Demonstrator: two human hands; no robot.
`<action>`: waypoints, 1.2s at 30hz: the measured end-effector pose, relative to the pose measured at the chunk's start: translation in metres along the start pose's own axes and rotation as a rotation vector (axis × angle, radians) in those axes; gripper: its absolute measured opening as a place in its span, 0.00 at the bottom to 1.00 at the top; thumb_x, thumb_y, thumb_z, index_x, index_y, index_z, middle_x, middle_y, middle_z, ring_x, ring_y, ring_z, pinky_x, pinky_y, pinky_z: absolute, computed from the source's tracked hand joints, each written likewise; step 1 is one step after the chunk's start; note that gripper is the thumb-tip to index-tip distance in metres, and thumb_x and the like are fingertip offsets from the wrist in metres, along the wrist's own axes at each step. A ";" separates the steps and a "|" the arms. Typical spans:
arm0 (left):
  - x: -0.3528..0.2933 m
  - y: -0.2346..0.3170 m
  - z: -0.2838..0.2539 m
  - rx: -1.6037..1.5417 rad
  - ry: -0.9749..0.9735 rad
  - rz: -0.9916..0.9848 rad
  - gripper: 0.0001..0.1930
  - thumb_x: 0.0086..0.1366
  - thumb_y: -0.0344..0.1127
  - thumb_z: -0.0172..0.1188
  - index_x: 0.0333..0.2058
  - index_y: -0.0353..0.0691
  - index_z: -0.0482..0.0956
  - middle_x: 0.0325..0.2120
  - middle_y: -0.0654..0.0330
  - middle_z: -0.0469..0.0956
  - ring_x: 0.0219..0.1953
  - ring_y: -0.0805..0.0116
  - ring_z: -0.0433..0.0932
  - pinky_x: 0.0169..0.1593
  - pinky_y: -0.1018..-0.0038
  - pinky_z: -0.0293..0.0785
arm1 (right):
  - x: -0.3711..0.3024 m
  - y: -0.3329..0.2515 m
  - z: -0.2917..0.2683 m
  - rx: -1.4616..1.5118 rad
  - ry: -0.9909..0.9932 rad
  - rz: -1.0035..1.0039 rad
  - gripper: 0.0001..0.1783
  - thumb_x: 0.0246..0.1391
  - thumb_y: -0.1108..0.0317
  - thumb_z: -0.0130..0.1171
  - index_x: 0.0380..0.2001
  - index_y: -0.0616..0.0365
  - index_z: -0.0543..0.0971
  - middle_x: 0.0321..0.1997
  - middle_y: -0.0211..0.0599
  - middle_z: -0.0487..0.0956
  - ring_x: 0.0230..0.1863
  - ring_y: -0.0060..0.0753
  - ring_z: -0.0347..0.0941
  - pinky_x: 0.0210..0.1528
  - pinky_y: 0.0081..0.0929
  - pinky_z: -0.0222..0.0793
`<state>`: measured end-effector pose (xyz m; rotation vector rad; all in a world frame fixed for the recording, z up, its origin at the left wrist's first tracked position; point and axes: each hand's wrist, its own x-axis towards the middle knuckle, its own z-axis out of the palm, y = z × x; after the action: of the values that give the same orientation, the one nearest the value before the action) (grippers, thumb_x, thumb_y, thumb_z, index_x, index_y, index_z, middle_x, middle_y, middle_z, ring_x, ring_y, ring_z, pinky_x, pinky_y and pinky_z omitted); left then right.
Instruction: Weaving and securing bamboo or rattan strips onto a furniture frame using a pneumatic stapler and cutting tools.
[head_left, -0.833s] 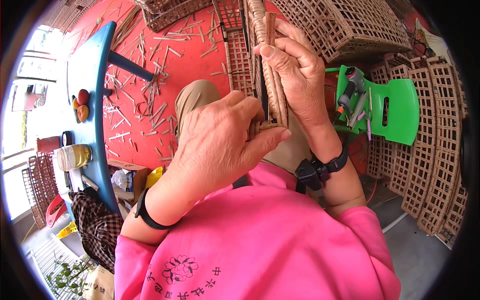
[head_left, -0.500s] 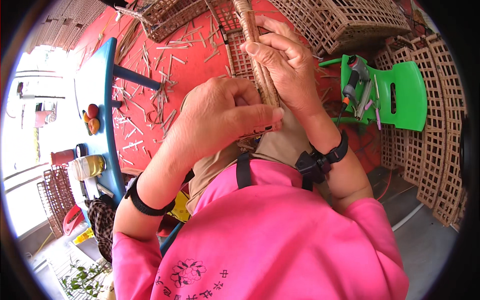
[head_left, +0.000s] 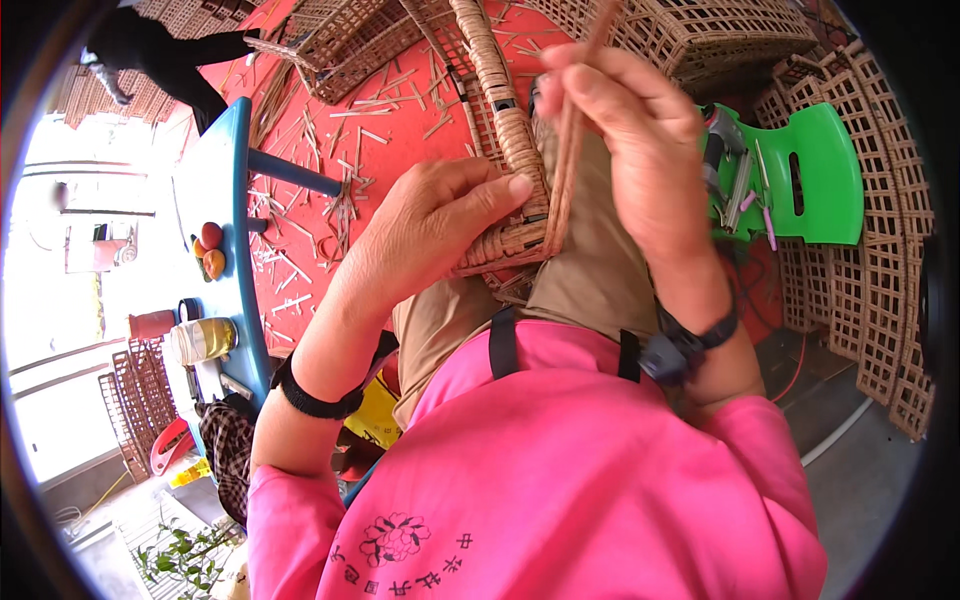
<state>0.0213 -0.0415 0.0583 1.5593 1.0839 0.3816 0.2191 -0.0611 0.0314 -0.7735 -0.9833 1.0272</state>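
Red floor (head_left: 405, 150) strewn with pale cut strips (head_left: 376, 137) spreads across the far side, where a person in dark clothing (head_left: 165, 60) shows at the far left, beyond a blue table (head_left: 247, 230). On that table sit a few red and orange fruits (head_left: 211, 240) and, nearer, a jar of yellow liquid (head_left: 205, 340). Two woven baskets stand at the far side, one toward the left (head_left: 340, 50) and one toward the right (head_left: 690, 40). To the right, a green chair (head_left: 830, 180) bears a grey-and-black tool (head_left: 716, 150) and silvery bars (head_left: 740, 182), with lattice panels (head_left: 895, 200) beside it. Between the hands, over the brown trousers (head_left: 590, 205), is a wicker frame (head_left: 515, 130), its wrapped rail running to the far side from a near corner. Left hand (head_left: 425, 225) is clamped on the frame beside that corner, its thumb pressed on the rail. Right hand (head_left: 640, 120), apart from the left, pinches a brown strand (head_left: 567, 175) rising from the corner; its fingertips are blurred, so exactly how they meet the strand is hard to tell.
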 end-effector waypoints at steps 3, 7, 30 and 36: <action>-0.012 -0.002 -0.003 0.236 0.038 0.119 0.15 0.68 0.42 0.64 0.33 0.32 0.81 0.22 0.57 0.77 0.27 0.66 0.79 0.35 0.68 0.75 | -0.023 -0.038 -0.013 0.226 -0.140 0.221 0.16 0.69 0.62 0.59 0.48 0.66 0.81 0.29 0.33 0.80 0.27 0.21 0.76 0.34 0.21 0.72; -0.023 -0.007 0.005 0.379 0.155 0.393 0.10 0.67 0.37 0.63 0.37 0.35 0.80 0.29 0.54 0.79 0.32 0.57 0.79 0.36 0.66 0.73 | -0.066 -0.053 -0.013 0.071 -0.194 0.569 0.19 0.71 0.57 0.56 0.37 0.65 0.80 0.15 0.31 0.73 0.12 0.19 0.65 0.17 0.18 0.60; -0.029 -0.018 0.012 0.412 0.266 0.503 0.08 0.64 0.39 0.65 0.32 0.41 0.81 0.26 0.58 0.78 0.30 0.54 0.77 0.36 0.62 0.70 | -0.087 -0.037 0.007 -0.028 -0.012 0.866 0.19 0.65 0.58 0.59 0.25 0.62 0.79 0.12 0.27 0.69 0.10 0.16 0.60 0.13 0.18 0.54; -0.029 -0.017 0.012 0.386 0.264 0.500 0.07 0.64 0.37 0.65 0.32 0.41 0.82 0.25 0.58 0.77 0.28 0.55 0.78 0.34 0.62 0.69 | -0.106 -0.031 0.025 -0.356 0.052 0.639 0.22 0.69 0.54 0.57 0.26 0.60 0.78 0.12 0.26 0.67 0.12 0.14 0.59 0.16 0.17 0.54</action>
<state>0.0072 -0.0729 0.0481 2.1782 0.9937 0.7673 0.1864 -0.1691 0.0378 -1.4631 -0.9016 1.3815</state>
